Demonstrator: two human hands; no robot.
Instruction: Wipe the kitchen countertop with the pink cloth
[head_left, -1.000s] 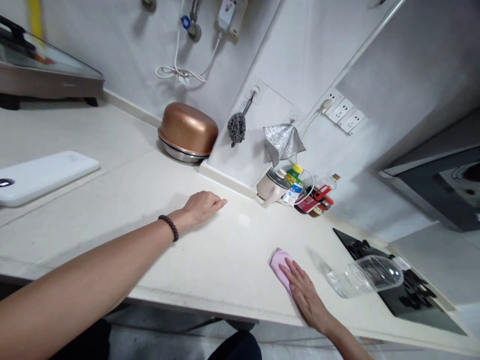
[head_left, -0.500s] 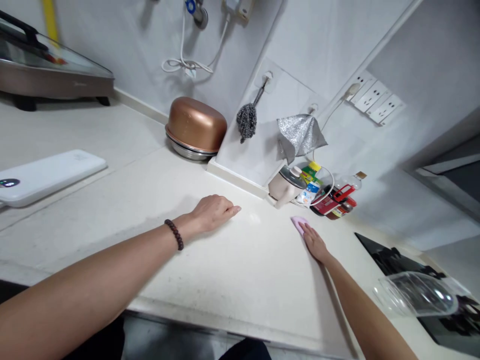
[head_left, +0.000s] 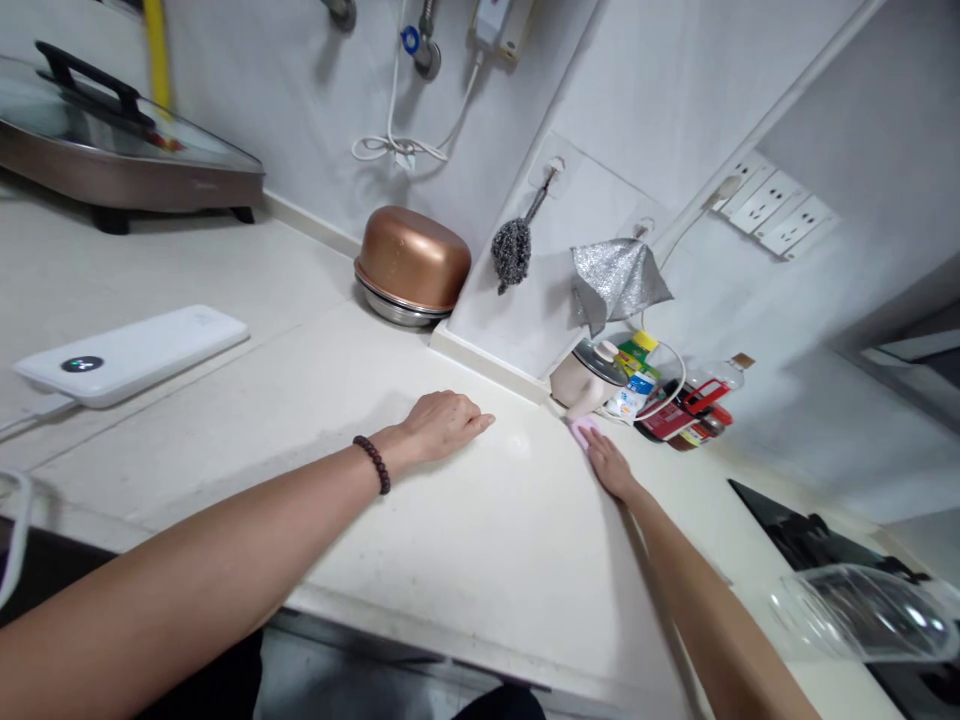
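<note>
My right hand (head_left: pixel 611 468) presses a pink cloth (head_left: pixel 582 432) onto the white countertop (head_left: pixel 480 530), at the foot of a small lidded pot (head_left: pixel 585 378) with a pale handle. Part of the cloth is hidden beneath the fingers. My left hand (head_left: pixel 444 426), with a dark bead bracelet (head_left: pixel 373 465) on its wrist, rests on the counter with fingers curled in and the thumb pointing right. Nothing shows in it.
An upturned copper-coloured pot (head_left: pixel 412 258) sits by the wall. At left are a white power bank (head_left: pixel 150 350) and an electric pan (head_left: pixel 172 180). Bottles (head_left: pixel 686 415) crowd the corner. A clear plastic container (head_left: pixel 862 610) lies near the black hob (head_left: pixel 795 520).
My right hand has slid the pink cloth left and slightly away from me, up to the small pot. My left hand stays put on the counter. The view has turned slightly left.
</note>
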